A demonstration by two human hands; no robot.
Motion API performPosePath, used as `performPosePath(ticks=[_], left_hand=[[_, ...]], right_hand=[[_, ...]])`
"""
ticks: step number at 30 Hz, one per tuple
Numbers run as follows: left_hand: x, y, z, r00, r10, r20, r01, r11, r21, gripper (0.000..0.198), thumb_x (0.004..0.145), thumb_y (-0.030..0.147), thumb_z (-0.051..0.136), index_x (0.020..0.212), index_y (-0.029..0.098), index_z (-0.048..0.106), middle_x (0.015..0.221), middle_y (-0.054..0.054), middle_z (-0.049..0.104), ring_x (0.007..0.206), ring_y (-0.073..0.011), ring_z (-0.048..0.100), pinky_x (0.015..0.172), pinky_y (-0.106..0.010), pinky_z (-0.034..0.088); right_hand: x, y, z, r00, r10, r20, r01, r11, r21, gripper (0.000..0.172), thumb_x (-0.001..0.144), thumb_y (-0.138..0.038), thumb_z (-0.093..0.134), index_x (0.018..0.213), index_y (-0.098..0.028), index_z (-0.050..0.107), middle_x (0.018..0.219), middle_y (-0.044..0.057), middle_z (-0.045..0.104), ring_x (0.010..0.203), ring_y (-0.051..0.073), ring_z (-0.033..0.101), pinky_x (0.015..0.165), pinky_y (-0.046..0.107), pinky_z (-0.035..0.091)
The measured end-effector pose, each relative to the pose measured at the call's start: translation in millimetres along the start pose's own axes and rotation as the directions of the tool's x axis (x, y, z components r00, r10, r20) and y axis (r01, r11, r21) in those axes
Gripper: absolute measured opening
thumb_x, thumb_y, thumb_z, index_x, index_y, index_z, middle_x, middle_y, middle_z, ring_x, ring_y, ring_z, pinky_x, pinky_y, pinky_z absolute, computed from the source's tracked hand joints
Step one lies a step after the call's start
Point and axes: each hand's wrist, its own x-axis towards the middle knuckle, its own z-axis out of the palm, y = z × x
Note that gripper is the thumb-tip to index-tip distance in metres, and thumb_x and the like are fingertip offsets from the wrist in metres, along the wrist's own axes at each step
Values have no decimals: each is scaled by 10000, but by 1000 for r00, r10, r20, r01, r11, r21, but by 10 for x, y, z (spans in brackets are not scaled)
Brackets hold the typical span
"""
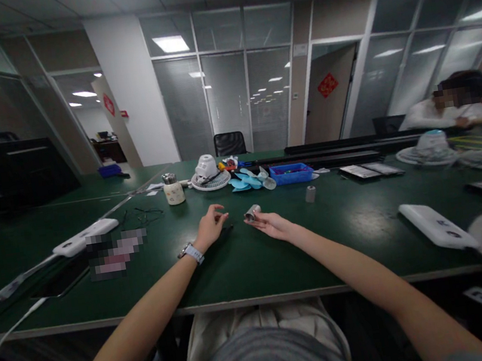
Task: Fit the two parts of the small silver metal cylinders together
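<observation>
Metal cylinder: right hand | second cylinder: table | count: 2

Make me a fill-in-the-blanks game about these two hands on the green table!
1. The right hand holds a small cylinder that is ____ in colour.
2. The left hand has a ____ on its wrist.
3. Beyond both hands stands a tray that is ____ in colour.
Missing words: silver; watch; blue.
</observation>
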Motion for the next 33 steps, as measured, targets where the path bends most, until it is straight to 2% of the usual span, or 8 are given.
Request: performPosePath(ticks=[5,10,16,22,27,30,31,33], left_hand=[[6,-29,16,1000,16,3,-16,1000,2,279,862,341,556,1099,206,494,883,-61,740,798,-212,692,733,-326,505],[10,-40,17,1000,15,-3,-15,1000,14,286,861,347,562,1101,205,497,884,-60,737,790,-211,688,717,-319,499],[1,-4,4,1000,11,1,-11,999,38,280,864,340,557,1103,206,500,896,-64,742,787,-213,685,714,-321,495],[-10,9,6,1000,10,8,-10,999,41,278,867,336,552,1107,203,503,907,-70,742,797,-216,684,725,-326,498],[-10,22,3,1000,1,2,-1,999,46,273,863,316,557,1106,203,501,909,-70,740,812,-215,685,733,-325,502],[-12,41,-3,1000,4,1,-4,999,51,262,862,295,555,1101,202,500,907,-70,737,828,-216,687,731,-321,502],[-13,47,-4,1000,9,0,-9,999,50,258,862,286,553,1100,201,500,905,-70,736,830,-215,687,732,-320,501],[-14,53,-5,1000,17,-2,-17,999,46,254,861,272,550,1100,201,499,901,-69,736,830,-214,687,735,-319,499]], right_hand=[[-14,16,62,998,-54,-38,53,998,-15,80,829,-78,651,907,-95,645,793,55,715,687,110,696,685,179,561],[-36,2,89,992,-60,-113,57,998,-27,88,838,-137,658,899,-74,652,742,60,706,608,95,660,550,149,526],[-29,-16,42,993,-22,-117,26,999,26,207,836,-220,680,1006,-112,634,774,55,712,639,118,677,586,200,566],[-33,-24,41,994,-12,-108,13,1000,8,182,861,-234,646,1000,-119,622,800,64,711,666,121,690,601,197,574],[-5,40,62,983,-135,-121,125,988,-86,165,786,-186,708,904,-121,613,826,68,704,713,129,689,671,213,566],[-21,64,30,908,-395,-138,313,860,-403,310,669,-243,799,868,-163,575,850,45,688,746,150,670,697,270,560],[-40,57,12,859,-504,-92,381,749,-541,345,647,-280,809,863,-178,560,866,38,683,758,155,662,706,286,554],[-96,19,-23,743,-662,98,484,429,-763,361,650,-343,794,870,-200,546,914,35,674,791,167,646,740,315,534]])
